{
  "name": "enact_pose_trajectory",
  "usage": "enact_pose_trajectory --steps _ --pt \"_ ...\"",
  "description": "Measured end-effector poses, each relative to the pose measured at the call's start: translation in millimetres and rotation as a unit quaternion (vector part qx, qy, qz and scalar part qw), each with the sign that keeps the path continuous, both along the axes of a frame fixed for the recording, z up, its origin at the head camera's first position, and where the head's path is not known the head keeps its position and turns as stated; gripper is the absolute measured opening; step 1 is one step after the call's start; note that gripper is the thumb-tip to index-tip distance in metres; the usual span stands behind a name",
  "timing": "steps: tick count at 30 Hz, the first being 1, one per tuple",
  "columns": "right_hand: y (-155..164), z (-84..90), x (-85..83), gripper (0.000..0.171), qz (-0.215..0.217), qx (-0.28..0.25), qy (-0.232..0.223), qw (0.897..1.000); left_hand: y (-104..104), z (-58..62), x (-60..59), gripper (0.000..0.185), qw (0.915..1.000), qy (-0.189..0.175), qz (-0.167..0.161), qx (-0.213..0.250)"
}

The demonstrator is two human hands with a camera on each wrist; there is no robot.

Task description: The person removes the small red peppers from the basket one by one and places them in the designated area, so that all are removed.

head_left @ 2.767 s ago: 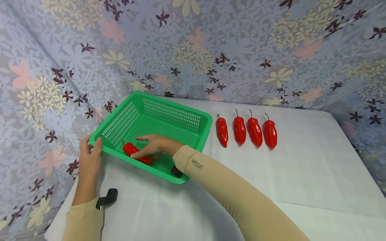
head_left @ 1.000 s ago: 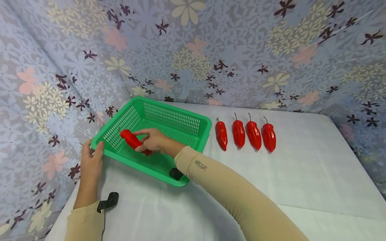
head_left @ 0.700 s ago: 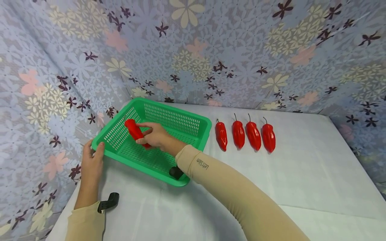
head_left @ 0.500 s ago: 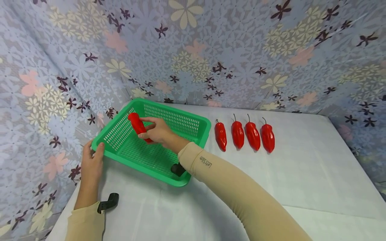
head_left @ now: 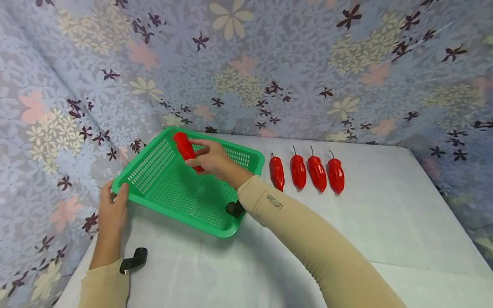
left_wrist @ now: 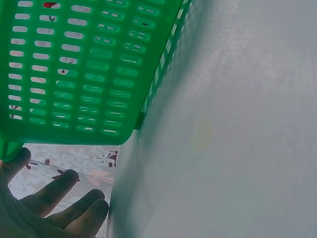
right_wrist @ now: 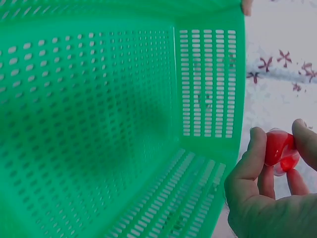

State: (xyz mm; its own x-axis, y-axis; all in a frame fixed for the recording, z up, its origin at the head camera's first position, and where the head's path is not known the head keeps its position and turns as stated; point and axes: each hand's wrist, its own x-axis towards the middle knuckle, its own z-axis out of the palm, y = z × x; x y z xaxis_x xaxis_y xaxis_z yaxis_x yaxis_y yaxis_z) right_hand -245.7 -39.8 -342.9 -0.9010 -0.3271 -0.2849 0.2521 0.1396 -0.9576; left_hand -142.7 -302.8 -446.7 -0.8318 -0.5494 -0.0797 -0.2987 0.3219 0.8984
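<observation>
**Red pepper held over the green basket**

While the right hand (head_left: pixel 211 158) hangs above the far side of the basket, its fingers (right_wrist: pixel 253 153) and thumb pinch a glossy red plastic chili pepper (head_left: pixel 186 148), which sits clear of the basket floor in the upper left of the head view. From the right wrist the pepper (right_wrist: pixel 280 151) shows only as a small red end between two fingertips, so the grip looks light and set near one end. Below it lies the green slotted plastic basket (head_left: pixel 161 179), its floor bare where it can be seen.

At the lower left of the head view the left hand (head_left: pixel 111 209) grips the basket's near-left corner, thumb over the rim; the left wrist camera shows its fingers (left_wrist: pixel 59 191) loosely curled under that corner.

To the right of the basket, four more red plastic chili peppers (head_left: pixel 305 172) lie side by side in a row on the white cloth-covered worktop (head_left: pixel 385 222), stems toward the flowered backdrop (head_left: pixel 269 64), close together yet apart.

As a judgement: the smooth pepper, pinched near its end, could pivot or slip out and drop. If it is carried low toward the row, it might clip the basket's right wall, or nudge the nearest pepper out of line. A loosened left hand would let the light basket slide on the cloth.
</observation>
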Motion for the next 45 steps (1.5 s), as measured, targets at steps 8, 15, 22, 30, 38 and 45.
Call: enact_pose_trajectory --steps 8,15,22,30,38,45 --pt "25.3 -0.2 -9.5 0.064 -0.019 0.002 -0.016 1.000 -1.5 1.6 2.7 0.070 1.0000 0.000 -0.002 -0.001" --pt "47.2 3.4 -17.1 0.065 -0.030 0.018 0.006 0.999 -1.7 2.4 4.6 0.070 1.0000 0.002 -0.004 -0.001" --pt "72.9 4.2 -22.7 0.066 -0.054 0.025 0.010 0.998 -0.6 2.0 4.4 0.070 0.9999 0.005 -0.008 0.006" --pt "100.4 4.9 -26.1 0.066 -0.082 0.026 0.014 0.996 -1.0 3.1 2.9 0.070 0.9999 -0.004 -0.008 0.006" --pt "124.7 5.0 -30.3 0.066 -0.114 0.017 -0.002 0.993 -1.0 3.1 3.3 0.071 0.9999 -0.008 -0.005 -0.003" --pt "154.1 0.9 -31.9 0.068 -0.142 0.042 -0.005 0.989 -0.4 2.3 3.0 0.070 0.9999 -0.004 -0.007 -0.006"
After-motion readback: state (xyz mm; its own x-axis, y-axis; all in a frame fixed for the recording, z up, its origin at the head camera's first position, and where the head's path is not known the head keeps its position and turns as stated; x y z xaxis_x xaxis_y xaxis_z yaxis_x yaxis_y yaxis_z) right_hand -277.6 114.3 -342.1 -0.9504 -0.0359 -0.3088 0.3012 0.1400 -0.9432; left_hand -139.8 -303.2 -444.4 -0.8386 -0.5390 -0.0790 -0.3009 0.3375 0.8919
